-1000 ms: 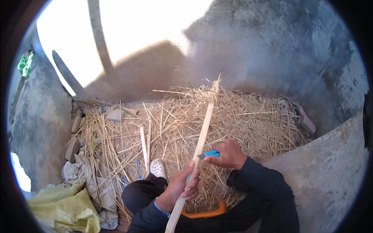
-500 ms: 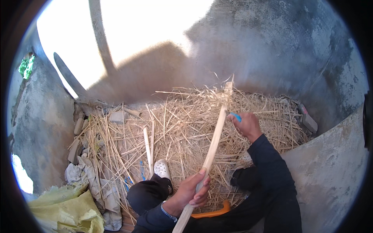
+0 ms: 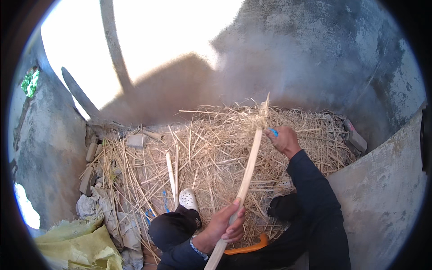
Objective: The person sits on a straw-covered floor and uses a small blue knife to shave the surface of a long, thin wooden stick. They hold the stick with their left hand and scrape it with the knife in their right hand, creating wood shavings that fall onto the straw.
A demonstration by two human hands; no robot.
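I observed the left hand (image 3: 219, 228) closed around the strip (image 3: 250, 169); farther up, the right hand (image 3: 286, 141) gripped the knife (image 3: 274, 132), with shavings (image 3: 251, 119) beyond both grips.

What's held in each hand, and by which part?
Left hand: wooden strip, fingers wrapped around its lower visible part. Right hand: blue-handled tool, gripped by its handle, mostly hidden in the fist.

Dark navy long sleeves (image 3: 315, 184), black trousers (image 3: 171, 228), a white clog (image 3: 188, 199) with round holes, a patterned band (image 3: 196, 249) around the left wrist.
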